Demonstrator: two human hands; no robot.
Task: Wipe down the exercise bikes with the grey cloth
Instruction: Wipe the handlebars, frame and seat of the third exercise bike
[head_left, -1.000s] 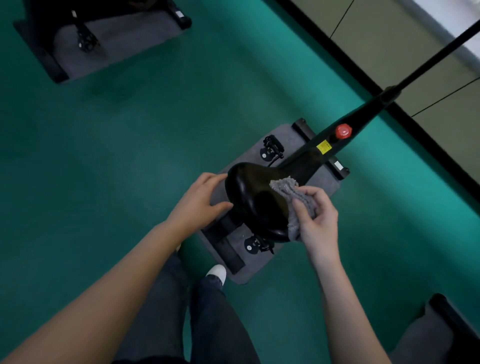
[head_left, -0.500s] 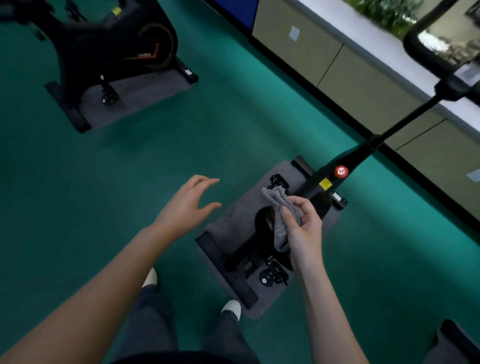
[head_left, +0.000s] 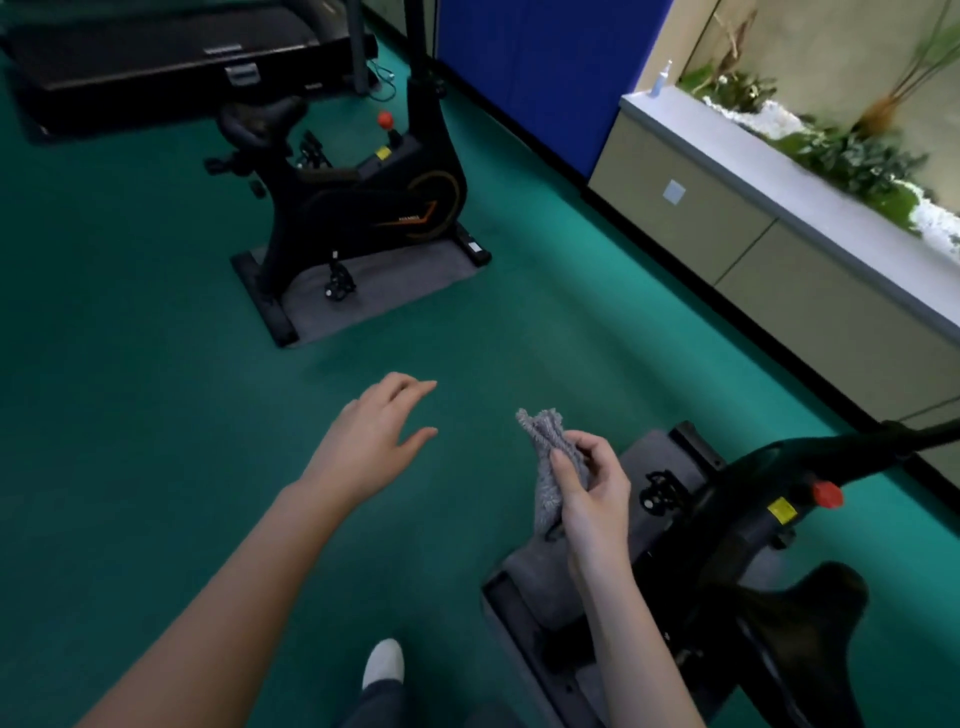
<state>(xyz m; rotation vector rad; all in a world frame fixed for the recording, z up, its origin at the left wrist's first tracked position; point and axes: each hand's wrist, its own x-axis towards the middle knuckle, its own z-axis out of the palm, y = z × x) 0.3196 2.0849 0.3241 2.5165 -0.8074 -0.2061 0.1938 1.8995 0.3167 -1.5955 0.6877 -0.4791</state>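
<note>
Lifted off the near bike (head_left: 737, 525), grey cloth (head_left: 544, 447) is pinched by right hand (head_left: 592, 501); left hand (head_left: 369, 436) is held spread, empty.

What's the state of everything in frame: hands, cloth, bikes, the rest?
Cloth: bunched, held in the air, off both bikes.
Right hand: fingers pinch it.
Left hand: open, fingers spread, holding nothing.
Near bike: upright, untouched.
Far bike: upright, untouched.
Cabinet: doors shut.
Bottle: upright.
</note>
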